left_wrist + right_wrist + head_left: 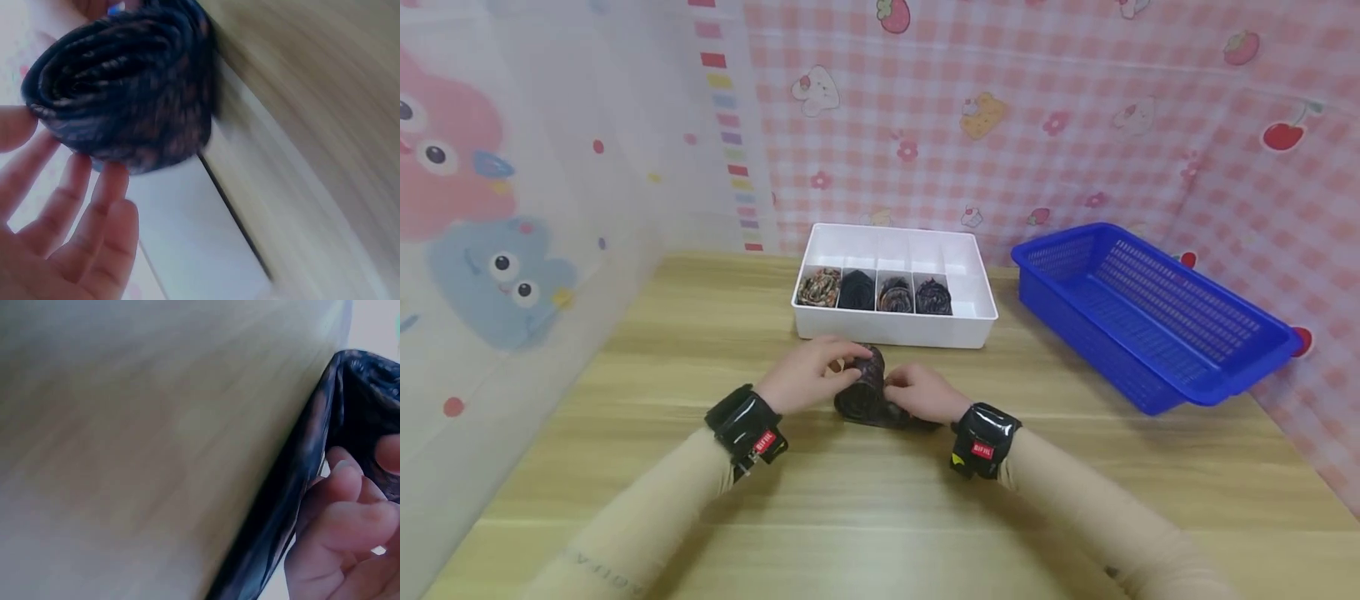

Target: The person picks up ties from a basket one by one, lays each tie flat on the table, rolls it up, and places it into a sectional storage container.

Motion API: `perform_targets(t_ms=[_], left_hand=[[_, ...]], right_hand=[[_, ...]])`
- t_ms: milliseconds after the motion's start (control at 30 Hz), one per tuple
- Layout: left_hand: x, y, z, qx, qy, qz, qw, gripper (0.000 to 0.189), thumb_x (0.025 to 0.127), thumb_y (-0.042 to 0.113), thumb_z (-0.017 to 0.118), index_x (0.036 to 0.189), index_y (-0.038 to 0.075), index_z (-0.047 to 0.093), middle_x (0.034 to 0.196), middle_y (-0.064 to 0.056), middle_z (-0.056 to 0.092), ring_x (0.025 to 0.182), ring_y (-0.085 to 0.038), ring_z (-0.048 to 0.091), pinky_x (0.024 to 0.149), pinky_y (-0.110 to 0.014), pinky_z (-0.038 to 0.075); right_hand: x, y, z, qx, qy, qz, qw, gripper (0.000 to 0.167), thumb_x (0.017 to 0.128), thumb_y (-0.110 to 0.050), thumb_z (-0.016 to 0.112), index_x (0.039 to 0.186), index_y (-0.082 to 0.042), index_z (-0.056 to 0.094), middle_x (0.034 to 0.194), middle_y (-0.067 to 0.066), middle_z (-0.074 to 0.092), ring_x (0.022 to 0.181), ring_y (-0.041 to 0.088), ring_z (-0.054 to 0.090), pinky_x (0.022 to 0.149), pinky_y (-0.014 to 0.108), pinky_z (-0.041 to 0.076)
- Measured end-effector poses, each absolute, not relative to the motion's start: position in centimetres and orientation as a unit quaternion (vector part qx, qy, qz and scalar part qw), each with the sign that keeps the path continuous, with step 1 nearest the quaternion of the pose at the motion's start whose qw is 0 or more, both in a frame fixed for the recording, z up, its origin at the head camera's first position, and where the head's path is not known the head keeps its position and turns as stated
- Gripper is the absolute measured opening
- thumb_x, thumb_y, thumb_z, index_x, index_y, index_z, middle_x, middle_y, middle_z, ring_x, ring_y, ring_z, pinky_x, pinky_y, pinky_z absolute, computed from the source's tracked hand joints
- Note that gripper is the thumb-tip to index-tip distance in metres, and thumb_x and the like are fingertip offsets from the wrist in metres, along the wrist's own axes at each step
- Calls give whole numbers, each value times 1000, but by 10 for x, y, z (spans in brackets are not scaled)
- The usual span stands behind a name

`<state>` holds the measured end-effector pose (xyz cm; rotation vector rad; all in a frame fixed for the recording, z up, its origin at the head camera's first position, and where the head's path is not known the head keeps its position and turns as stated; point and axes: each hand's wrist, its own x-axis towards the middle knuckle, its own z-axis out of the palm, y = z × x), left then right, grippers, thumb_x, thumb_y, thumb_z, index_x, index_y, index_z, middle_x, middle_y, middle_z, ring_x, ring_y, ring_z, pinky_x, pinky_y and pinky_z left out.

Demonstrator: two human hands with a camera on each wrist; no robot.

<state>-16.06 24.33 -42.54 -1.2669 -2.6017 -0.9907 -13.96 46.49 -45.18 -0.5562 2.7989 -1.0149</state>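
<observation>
A dark, shiny patterned cloth strip [867, 385], partly wound into a roll, stands on the wooden table in the head view. My left hand [812, 375] holds the roll between thumb and fingers. The coiled layers of the cloth roll [134, 109] show in the left wrist view, fingertips along its lower side. From the other side, my right hand [927, 393] pinches the cloth where its flat tail leaves the roll. That tail, the folded cloth strip [284, 487], runs past the curled right fingers [350, 519] in the right wrist view.
Just behind the hands stands a white divided box [891, 327]. Its front compartments hold several rolled cloths, among them a floral roll [819, 287] and a black roll [857, 291]. A blue plastic basket [1075, 329] sits at the right. Printed curtains [880, 158] hang behind the table.
</observation>
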Motion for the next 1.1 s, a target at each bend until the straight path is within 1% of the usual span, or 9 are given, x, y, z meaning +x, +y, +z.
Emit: perform_targets(t_ms=[133,267,500,700,800,900,967,1033,1100], left_hand=[[-155,266,-427,-443,-853,-271,59,28,91,21,66,118,14,69,106,-6,61,91,-19,59,78,-34,49],[-149,284,-431,-476,-847,-221,87,25,87,22,70,111,13,73,103,-5,63,93,-20,60,82,-35,48],[-129,303,-440,-478,-857,-121,149,22,84,23,74,105,14,74,99,-4,63,91,-23,57,81,-36,49],[-122,312,-438,-479,-851,-99,189,12,87,18,72,97,13,74,94,-4,63,88,-23,59,76,-36,52],[-132,317,-433,-489,-850,-121,156,12,85,6,69,95,12,73,91,-3,64,85,-21,62,75,-35,52],[-147,321,-429,-501,-847,-153,89,21,80,-3,66,97,8,70,89,-4,65,84,-21,63,76,-34,51],[-159,323,-426,-489,-856,-164,32,27,79,1,67,105,9,69,95,-5,65,89,-23,61,80,-38,49],[-171,323,-427,-462,-871,-166,-21,39,80,14,68,119,12,65,109,-8,63,103,-27,56,88,-46,44],[-180,321,-430,-426,-886,-161,-84,55,82,29,65,135,17,56,129,-12,54,119,-32,46,97,-55,35]], right_hand=[[-139,480,-451,-191,933,-304,34,12,84,-13,58,83,-6,68,75,-3,59,69,11,51,63,26,42],[-136,493,-449,-158,939,-305,28,13,86,-14,59,86,-5,69,79,-1,63,74,12,54,67,27,44],[-131,509,-444,-111,951,-286,48,18,85,-21,64,90,-5,71,79,-1,65,71,13,54,64,28,44],[-126,514,-438,-103,956,-266,66,15,79,-21,71,74,-9,65,65,-4,56,60,13,48,55,25,37],[-124,517,-439,-99,956,-267,73,15,77,-18,73,71,-9,62,63,-5,54,58,12,46,54,25,35],[-123,518,-441,-92,955,-273,72,17,75,-16,75,86,-6,65,71,-2,59,65,14,52,61,29,41],[-123,518,-444,-90,959,-262,65,31,74,-16,76,101,-4,66,82,2,63,76,17,56,71,33,46],[-123,516,-446,-94,963,-245,61,43,73,-15,78,112,-2,65,89,5,64,83,20,58,78,38,47],[-123,515,-447,-101,967,-225,56,48,72,-15,80,116,-1,65,92,7,64,87,21,58,82,41,47]])
